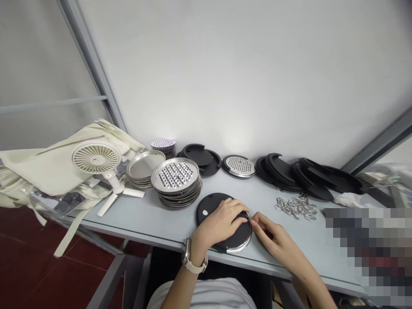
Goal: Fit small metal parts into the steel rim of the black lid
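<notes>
A black round disc (pixel 212 202) with a silver metal rim and a white dot lies on the table near its front edge. My left hand (pixel 222 221) is over it, fingers curled and thumb closed against its right part, gripping it. My right hand (pixel 273 236) pinches a small metal wire loop (pixel 249 216) at the disc's right edge, close to my left fingertips. Part of the loop is hidden by my fingers. A pile of similar metal loops (pixel 296 207) lies to the right, beyond my right hand.
Behind the disc stand stacked metal grater plates (pixel 175 175), plain metal plates (pixel 145 165) and a black-rimmed grater disc (pixel 239 166). Black round parts (pixel 280 169) line the back right. A white fan (pixel 96 159) and cream bag (pixel 58 171) sit left. A blurred area covers the lower right.
</notes>
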`<state>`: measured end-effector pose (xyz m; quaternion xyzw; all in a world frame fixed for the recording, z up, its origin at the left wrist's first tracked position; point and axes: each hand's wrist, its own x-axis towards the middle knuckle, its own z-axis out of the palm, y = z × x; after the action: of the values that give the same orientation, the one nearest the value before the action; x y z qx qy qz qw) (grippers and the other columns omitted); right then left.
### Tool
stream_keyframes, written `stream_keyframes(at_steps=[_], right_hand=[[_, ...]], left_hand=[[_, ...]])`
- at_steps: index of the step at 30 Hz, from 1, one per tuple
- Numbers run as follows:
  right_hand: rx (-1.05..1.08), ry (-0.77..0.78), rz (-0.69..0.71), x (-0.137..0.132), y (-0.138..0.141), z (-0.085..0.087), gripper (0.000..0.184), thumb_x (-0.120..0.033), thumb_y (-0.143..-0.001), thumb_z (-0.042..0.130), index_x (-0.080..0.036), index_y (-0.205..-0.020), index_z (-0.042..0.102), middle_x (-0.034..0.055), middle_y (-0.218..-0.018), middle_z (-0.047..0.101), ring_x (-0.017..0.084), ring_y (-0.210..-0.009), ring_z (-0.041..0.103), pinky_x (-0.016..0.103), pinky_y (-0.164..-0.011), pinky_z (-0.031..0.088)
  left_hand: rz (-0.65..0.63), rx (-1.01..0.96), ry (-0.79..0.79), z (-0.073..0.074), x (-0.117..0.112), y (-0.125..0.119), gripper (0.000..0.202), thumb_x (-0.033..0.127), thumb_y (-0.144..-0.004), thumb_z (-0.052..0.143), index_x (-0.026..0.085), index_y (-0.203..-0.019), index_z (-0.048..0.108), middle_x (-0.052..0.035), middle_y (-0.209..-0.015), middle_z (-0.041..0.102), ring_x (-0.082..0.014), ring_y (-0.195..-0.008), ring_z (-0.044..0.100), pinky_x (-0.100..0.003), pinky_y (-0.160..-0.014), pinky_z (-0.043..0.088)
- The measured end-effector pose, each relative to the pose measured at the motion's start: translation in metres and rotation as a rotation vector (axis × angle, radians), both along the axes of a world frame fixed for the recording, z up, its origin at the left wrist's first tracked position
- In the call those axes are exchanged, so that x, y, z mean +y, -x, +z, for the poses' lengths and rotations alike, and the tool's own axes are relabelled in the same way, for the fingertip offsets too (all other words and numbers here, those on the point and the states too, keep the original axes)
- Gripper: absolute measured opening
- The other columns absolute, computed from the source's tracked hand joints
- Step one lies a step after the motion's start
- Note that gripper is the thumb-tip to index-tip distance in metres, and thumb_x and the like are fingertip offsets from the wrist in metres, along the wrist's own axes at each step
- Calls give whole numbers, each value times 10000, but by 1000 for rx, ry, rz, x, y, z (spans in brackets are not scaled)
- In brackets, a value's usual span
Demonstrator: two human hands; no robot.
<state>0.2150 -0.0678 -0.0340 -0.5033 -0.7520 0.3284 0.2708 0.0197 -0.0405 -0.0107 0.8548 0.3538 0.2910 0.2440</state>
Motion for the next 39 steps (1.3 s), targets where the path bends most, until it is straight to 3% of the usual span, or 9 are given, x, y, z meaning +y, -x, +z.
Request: stream_keyframes(at_steps=[31, 39], right_hand=[[3, -28, 12, 0, 0, 5, 284, -397, -994, 343, -220, -808, 465, -40, -668, 510, 139, -609, 470, 225, -581, 362], [9, -27, 3, -1, 1, 6, 297, -403, -986, 362, -215, -775, 450, -51, -651, 458, 132, -617, 450, 214, -585, 362]], left_hand=[[4, 21, -24, -1, -1, 0, 240, 226, -946, 483, 207, -1171, 564, -36, -1162, 608, -192, -1095, 516, -351, -994, 403], [-3, 20, -13, 0, 0, -1, 241, 225, -945, 484, 209, -1168, 571, -38, -1157, 611, -194, -1093, 516, -350, -988, 404]])
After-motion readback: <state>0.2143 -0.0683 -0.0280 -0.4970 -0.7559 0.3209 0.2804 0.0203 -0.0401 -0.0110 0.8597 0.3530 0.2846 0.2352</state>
